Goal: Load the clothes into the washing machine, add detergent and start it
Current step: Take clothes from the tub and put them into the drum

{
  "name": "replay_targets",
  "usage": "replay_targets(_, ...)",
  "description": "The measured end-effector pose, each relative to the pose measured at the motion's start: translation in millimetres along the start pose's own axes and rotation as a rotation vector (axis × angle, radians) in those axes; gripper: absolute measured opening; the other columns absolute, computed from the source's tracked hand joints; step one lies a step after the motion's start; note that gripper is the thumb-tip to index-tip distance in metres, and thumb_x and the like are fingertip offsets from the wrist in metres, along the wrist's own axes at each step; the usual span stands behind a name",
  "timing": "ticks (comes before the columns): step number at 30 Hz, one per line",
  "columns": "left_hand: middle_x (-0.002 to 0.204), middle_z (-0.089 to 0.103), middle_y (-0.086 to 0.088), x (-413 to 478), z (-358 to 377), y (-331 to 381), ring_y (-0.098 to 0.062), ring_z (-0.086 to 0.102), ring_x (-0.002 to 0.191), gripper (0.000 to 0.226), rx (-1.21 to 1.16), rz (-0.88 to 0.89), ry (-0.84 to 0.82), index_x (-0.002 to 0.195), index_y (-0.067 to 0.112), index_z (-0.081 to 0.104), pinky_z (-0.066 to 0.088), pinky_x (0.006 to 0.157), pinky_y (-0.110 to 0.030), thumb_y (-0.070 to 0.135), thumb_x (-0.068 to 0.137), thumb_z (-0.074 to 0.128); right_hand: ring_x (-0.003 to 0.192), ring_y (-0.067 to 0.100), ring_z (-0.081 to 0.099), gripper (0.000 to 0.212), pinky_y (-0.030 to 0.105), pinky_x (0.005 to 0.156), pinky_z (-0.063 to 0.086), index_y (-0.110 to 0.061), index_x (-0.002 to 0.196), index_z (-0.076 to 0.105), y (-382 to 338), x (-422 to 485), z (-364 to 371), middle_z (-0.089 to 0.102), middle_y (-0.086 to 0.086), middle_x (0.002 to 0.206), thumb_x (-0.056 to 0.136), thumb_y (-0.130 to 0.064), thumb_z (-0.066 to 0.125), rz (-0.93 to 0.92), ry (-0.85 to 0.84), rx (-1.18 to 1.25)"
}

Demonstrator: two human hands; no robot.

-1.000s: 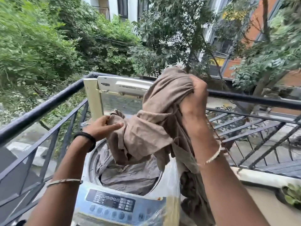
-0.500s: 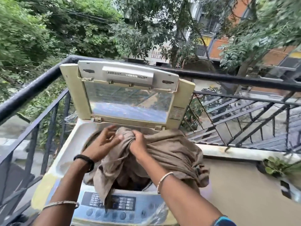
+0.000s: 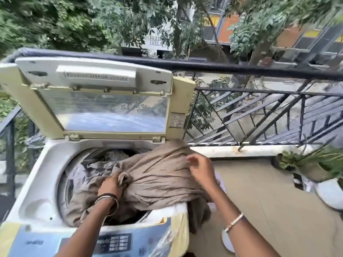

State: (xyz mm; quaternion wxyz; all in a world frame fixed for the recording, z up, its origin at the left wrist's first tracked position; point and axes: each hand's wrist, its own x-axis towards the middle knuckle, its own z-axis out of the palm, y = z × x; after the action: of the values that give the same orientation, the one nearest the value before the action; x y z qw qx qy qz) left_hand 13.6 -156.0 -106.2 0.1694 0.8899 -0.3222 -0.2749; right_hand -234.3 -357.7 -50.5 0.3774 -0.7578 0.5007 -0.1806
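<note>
The washing machine fills the left half of your view. It is a top-loader with a white moulded plastic deck, rounded at the corners. Its lid stands upright at the back: a cream, yellowed frame around a clear pane, with a white slotted panel folded above it. Behind it runs a black metal railing of round top bar and diagonal slats.

The brown garment is soft and creased. It lies across the drum opening, part of it inside and part draped over the machine's right edge, hanging down the side. Crumpled grey clothes lie in the drum beneath it.

The control panel along the front is pale blue with a dark block of small buttons. Its lettering and the logo at its left are too blurred to read. Crinkled clear film covers its right end.

Your left hand grips a gathered bunch of the brown cloth, and the folds fan out from it. Your right hand sits at the cloth's right side with fingers bent. It is blurred, so you cannot tell whether it pinches the fabric.

A sign on the building beyond reads "PRAB" over what looks like "LEELA", cut off by leaves. The sticker on the lid frame carries print too small to read.
</note>
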Motion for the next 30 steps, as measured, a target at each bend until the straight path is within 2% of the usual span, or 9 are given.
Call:
replay_targets(2,0.121,0.063,-0.02,7.4,8.5,4.7,-0.038,0.061,0.111,0.049,-0.001,-0.035,0.022,0.133,0.02,0.05,0.047,0.089,-0.04,0.02,0.085,0.064,0.098,0.023,0.067,0.038,0.031,0.083,0.054,-0.025,0.102,0.066,55.3,6.9,-24.3,0.071,0.001,0.1,0.07,-0.005,0.064,0.205,0.076,-0.184)
replay_targets(4,0.123,0.062,-0.021,13.0,16.9,8.9,-0.039,0.059,0.112,0.048,-0.003,-0.068,0.05,0.131,0.019,0.052,0.048,0.09,-0.042,0.016,0.085,0.061,0.113,0.033,0.057,0.068,0.033,0.092,0.049,-0.028,0.129,0.05,109.3,7.1,-27.7,0.059,0.013,0.12,0.065,-0.022,0.071,0.386,-0.09,-0.339)
replay_targets(6,0.123,0.061,-0.022,15.1,22.8,13.5,-0.04,0.059,0.112,0.046,-0.02,-0.091,0.072,0.129,0.017,0.054,0.048,0.09,-0.043,0.013,0.084,0.06,0.127,0.038,0.044,0.109,0.038,0.1,0.044,-0.03,0.15,0.017,148.1,0.1,-15.0,0.042,0.019,0.137,0.059,-0.032,0.076,0.369,-0.302,-0.448)
replay_targets(8,0.12,0.062,-0.022,17.9,26.7,16.6,-0.04,0.059,0.11,0.044,-0.015,-0.096,0.089,0.126,0.016,0.055,0.049,0.089,-0.043,0.012,0.083,0.059,0.134,0.04,0.037,0.118,0.039,0.102,0.041,-0.027,0.153,-0.003,163.5,-4.6,5.3,0.024,0.021,0.147,0.065,-0.027,0.074,0.339,-0.441,-0.502)
replay_targets(11,0.12,0.061,-0.02,20.0,30.0,14.8,-0.04,0.059,0.108,0.044,-0.01,-0.122,0.079,0.126,0.019,0.054,0.05,0.088,-0.042,0.013,0.082,0.058,0.123,0.04,0.05,0.102,0.037,0.096,0.044,-0.03,0.153,0.009,172.1,1.0,28.5,0.022,0.019,0.149,0.07,-0.019,0.066,0.329,-0.409,-0.464)
replay_targets(17,0.124,0.057,-0.024,17.7,34.4,14.1,-0.043,0.056,0.112,0.055,-0.025,-0.155,0.091,0.132,0.017,0.052,0.047,0.094,-0.043,0.007,0.079,0.062,0.098,0.04,0.062,0.037,0.033,0.076,0.042,-0.03,0.115,0.064,159.5,25.8,29.9,0.068,0.015,0.112,0.079,-0.028,0.052,0.3,-0.199,-0.225)
replay_targets(23,0.125,0.059,-0.021,13.8,27.3,13.3,-0.04,0.055,0.115,0.051,-0.051,-0.084,0.09,0.125,0.013,0.055,0.045,0.095,-0.04,0.007,0.075,0.067,0.074,0.024,0.063,0.024,0.035,0.064,0.044,-0.018,0.096,0.063,125.0,34.2,-34.0,0.072,0.01,0.082,0.079,-0.035,0.062,0.216,0.206,-0.025)
replay_targets(26,0.125,0.057,-0.02,2.1,16.5,25.6,-0.04,0.056,0.114,0.056,-0.006,-0.019,0.135,0.125,0.013,0.053,0.046,0.095,-0.042,0.015,0.073,0.07,0.066,0.027,0.057,0.04,0.041,0.064,0.05,-0.016,0.093,0.061,87.4,39.1,-67.6,0.067,0.009,0.072,0.071,-0.048,0.053,0.08,0.289,0.074)
replay_targets(30,0.127,0.055,-0.008,-21.1,-7.5,62.0,-0.03,0.053,0.118,0.068,-0.057,0.201,0.217,0.132,0.022,0.046,0.045,0.097,-0.043,0.045,0.069,0.06,0.075,0.011,0.054,0.018,0.043,0.07,0.052,-0.024,0.085,0.066,6.7,39.7,-96.5,0.069,0.003,0.077,0.075,-0.038,0.063,-0.122,0.282,0.358)
